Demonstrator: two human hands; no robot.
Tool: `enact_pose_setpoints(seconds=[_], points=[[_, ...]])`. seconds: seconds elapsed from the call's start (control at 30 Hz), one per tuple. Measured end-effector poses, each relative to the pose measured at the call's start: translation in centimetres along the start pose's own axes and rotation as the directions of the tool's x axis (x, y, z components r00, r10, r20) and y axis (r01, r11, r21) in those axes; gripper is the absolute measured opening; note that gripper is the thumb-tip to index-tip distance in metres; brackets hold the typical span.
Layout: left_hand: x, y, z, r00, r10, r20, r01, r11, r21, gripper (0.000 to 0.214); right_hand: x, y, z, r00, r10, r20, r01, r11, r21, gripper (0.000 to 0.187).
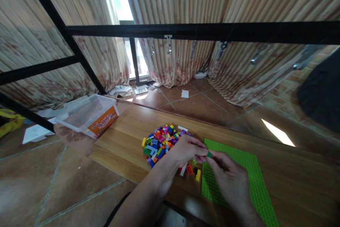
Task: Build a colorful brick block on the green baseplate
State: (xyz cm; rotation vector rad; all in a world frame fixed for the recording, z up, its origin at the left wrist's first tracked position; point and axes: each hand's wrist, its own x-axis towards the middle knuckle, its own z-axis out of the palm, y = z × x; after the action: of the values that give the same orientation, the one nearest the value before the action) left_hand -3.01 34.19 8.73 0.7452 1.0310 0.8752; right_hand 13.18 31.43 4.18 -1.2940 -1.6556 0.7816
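My left hand (187, 149) and my right hand (230, 171) meet fingertip to fingertip over the left edge of the green baseplate (248, 163). Pinched between them is a small green toy brick (209, 154), partly covered by the fingers. Behind and left of my left wrist spreads a pile of mixed toy bricks (155, 145). Close below my hands lie a red brick (189, 169), a yellow brick (198, 175) and a white brick (183, 170). My right forearm crosses the baseplate and hides part of it.
The wooden bench (127, 138) bears the bricks and baseplate. On its far left stands a clear plastic box (77, 124) with an orange label. A black metal rail (186, 31) with hooks runs across ahead, before pleated curtains (180, 0). Papers lie on the tiled floor.
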Motion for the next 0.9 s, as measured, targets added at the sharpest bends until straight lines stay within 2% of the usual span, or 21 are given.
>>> enact_pose_setpoints(seconds=[0.17,0.27,0.37,0.47,0.63,0.73,0.9], points=[[0.2,-0.3,-0.3,0.999,0.008,0.040,-0.005,0.997,-0.071,0.044,0.0,-0.2,-0.1,0.999,-0.041,-0.030,0.042,0.999,0.025,0.022],[0.4,-0.6,-0.4,0.998,0.035,0.046,-0.032,0.998,-0.052,0.047,0.2,0.0,-0.2,1.000,-0.016,-0.011,0.016,0.999,0.042,0.024],[0.6,-0.8,-0.4,0.992,0.111,0.065,-0.109,0.994,-0.028,0.047,0.7,0.2,-0.3,0.997,0.067,-0.027,-0.061,0.985,0.164,0.033],[0.7,-0.9,-0.3,0.979,0.189,0.079,-0.190,0.982,0.001,0.046,1.0,0.3,-0.2,0.982,0.168,-0.082,-0.131,0.930,0.344,0.047],[0.9,-1.3,0.3,0.952,0.293,0.093,-0.296,0.955,0.016,0.045,1.1,-0.2,0.2,0.956,0.286,-0.067,-0.231,0.874,0.428,0.041],[0.9,-1.5,0.4,0.939,0.320,0.125,-0.330,0.941,0.073,0.038,1.0,-0.4,0.5,0.949,0.300,-0.098,-0.226,0.863,0.452,0.036],[1.0,-1.7,0.1,0.923,0.362,0.129,-0.384,0.885,0.265,0.023,1.0,-0.6,0.5,0.947,0.293,-0.131,-0.217,0.885,0.412,0.035]])
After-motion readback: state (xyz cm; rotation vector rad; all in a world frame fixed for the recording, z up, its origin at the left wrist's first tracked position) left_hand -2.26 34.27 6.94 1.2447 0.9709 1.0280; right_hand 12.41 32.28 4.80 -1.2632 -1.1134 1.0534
